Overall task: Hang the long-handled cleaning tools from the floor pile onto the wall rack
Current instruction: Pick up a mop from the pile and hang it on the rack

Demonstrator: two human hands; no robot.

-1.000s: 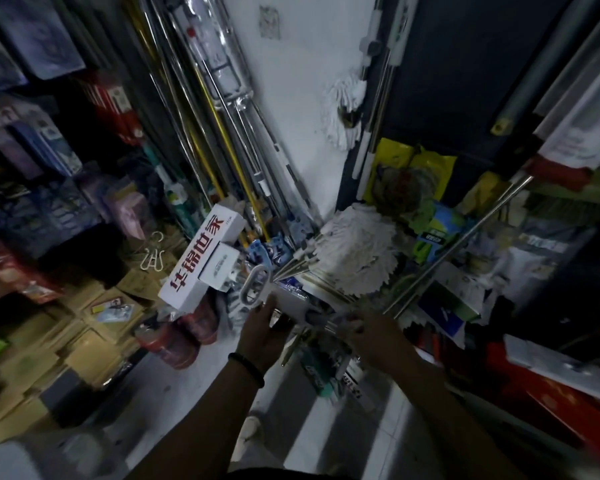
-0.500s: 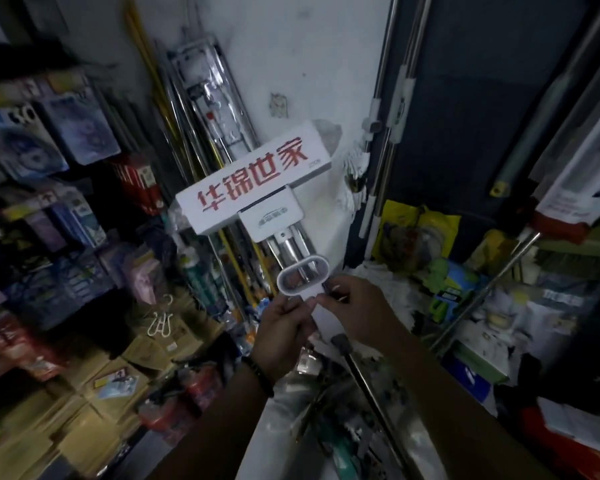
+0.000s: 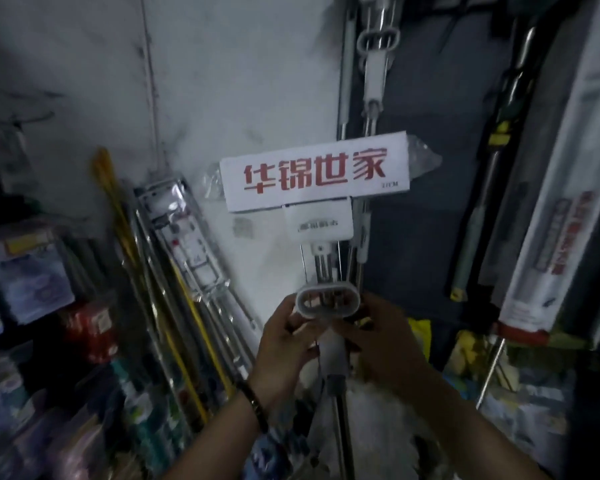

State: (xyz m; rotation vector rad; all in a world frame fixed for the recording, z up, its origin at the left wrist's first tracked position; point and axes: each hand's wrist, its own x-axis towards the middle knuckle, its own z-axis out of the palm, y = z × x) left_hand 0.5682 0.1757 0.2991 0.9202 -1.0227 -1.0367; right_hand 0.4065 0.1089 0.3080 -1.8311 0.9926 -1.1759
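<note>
From my head camera, I face a scuffed white wall [image 3: 222,81] meeting a dark panel [image 3: 420,202] above my right hand. Yellow and metal poles [image 3: 174,306] lean to the left of my left hand, and packaged goods crowd the shelves beyond. My left hand [image 3: 284,344] and right hand [image 3: 371,341] both close around the mop [image 3: 328,303] at its grey oval handle loop, holding it upright, head uppermost, in front of the wall. Above my hands its white label [image 3: 316,174] reads 华锦世家 in red. Another mop [image 3: 374,64] hangs higher up.
</note>
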